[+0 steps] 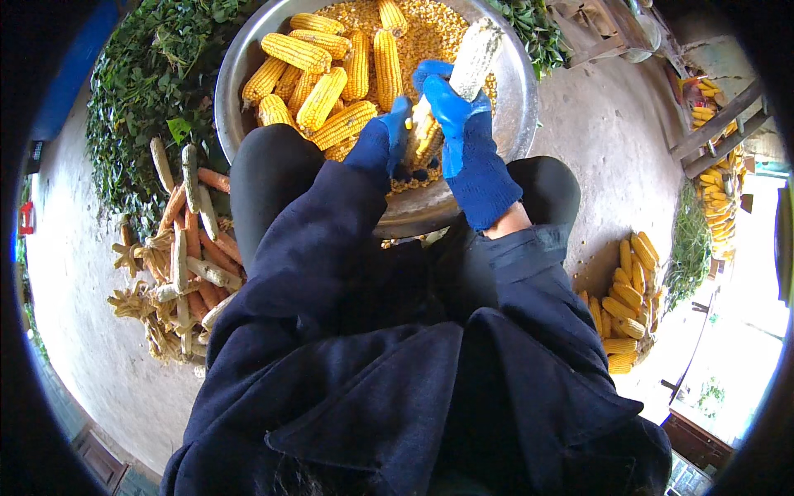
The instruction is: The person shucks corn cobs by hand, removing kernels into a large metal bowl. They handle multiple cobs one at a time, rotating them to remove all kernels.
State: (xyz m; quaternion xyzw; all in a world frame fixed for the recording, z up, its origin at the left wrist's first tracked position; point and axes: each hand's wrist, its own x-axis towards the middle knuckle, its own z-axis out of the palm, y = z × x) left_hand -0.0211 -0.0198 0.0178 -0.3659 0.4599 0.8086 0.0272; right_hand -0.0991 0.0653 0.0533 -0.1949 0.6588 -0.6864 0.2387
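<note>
Both of my hands wear blue work gloves with coated fingers. My left hand (383,137) grips a partly shelled ear of corn (425,133), which still carries rows of yellow kernels. In my right hand (458,121) is a bare whitish corncob (477,59), its upper end sticking out past the fingers; its lower part is hidden at the ear. Below them, a wide metal basin (526,93) sits between my knees. Whole yellow corn ears (322,99) are heaped at its left, and loose kernels (434,28) cover the far part.
Stripped cobs and dry husks (186,260) are piled on the concrete floor to the left. Leafy green stems (155,80) lie beyond them. More yellow ears (626,304) are stacked at right, near a wooden ladder (719,124) and a heap of grass (690,248).
</note>
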